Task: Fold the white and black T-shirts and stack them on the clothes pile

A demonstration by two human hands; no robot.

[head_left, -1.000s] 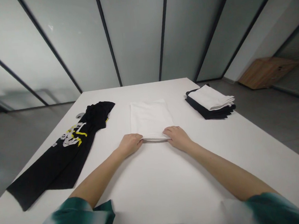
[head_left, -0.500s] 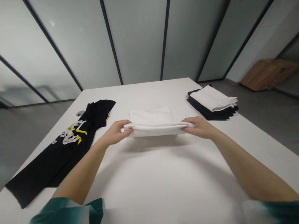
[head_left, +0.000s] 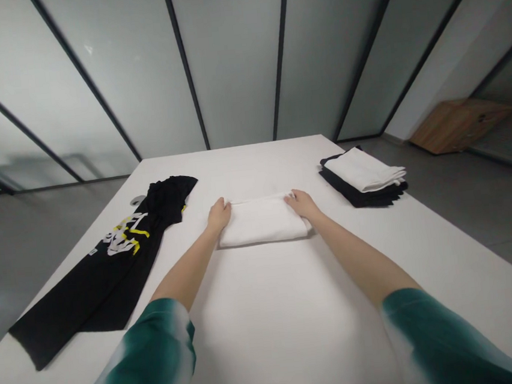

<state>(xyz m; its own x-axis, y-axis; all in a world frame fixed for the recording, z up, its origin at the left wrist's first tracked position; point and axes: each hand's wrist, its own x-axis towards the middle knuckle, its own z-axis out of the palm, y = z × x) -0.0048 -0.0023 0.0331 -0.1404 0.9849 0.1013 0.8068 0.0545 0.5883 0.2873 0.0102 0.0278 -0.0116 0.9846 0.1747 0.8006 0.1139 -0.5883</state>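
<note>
A folded white cloth lies on the counter before you, your left hand and right hand pinching its 2 far corners. A black garment with a white-and-yellow print stretches at left; 1 stack of folded white and black fabric sits at right.

The folded white cloth near the middle of the counter looks matt and smooth; the counter's top is smooth with a faint sheen. Along the left edge, the black garment is matt, creased cloth. Toward the far right corner, the folded stack is matt cloth too. Beyond the far edge, panels resemble frosted glass; past that corner, a box looks wooden.
</note>
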